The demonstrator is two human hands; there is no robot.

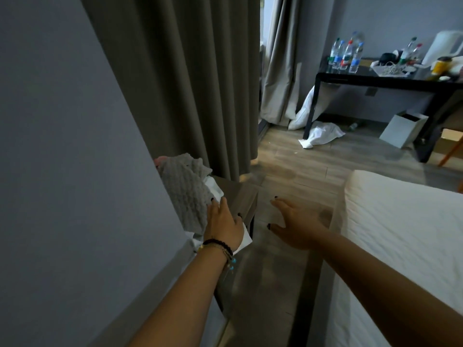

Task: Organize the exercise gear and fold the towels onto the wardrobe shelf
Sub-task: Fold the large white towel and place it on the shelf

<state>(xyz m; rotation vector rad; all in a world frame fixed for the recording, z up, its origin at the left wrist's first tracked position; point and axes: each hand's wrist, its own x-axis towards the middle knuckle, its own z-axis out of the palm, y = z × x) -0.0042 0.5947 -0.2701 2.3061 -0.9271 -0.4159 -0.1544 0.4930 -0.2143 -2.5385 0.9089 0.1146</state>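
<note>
At the left, a grey towel is pressed by the left hand against the wall edge, above a small nightstand; something white is seen under it. The fingers are laid over the cloth, but a real grip cannot be told. The right hand is held spread in the air, holding nothing, beside the bed. If the pressure is released too early, the towel may slide down to the floor.

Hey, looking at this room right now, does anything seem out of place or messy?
Yes. A white cloth lies crumpled on the floor by the black desk, and a white pillow slumps against the desk's leg. The white bin beside them sits tilted.
</note>
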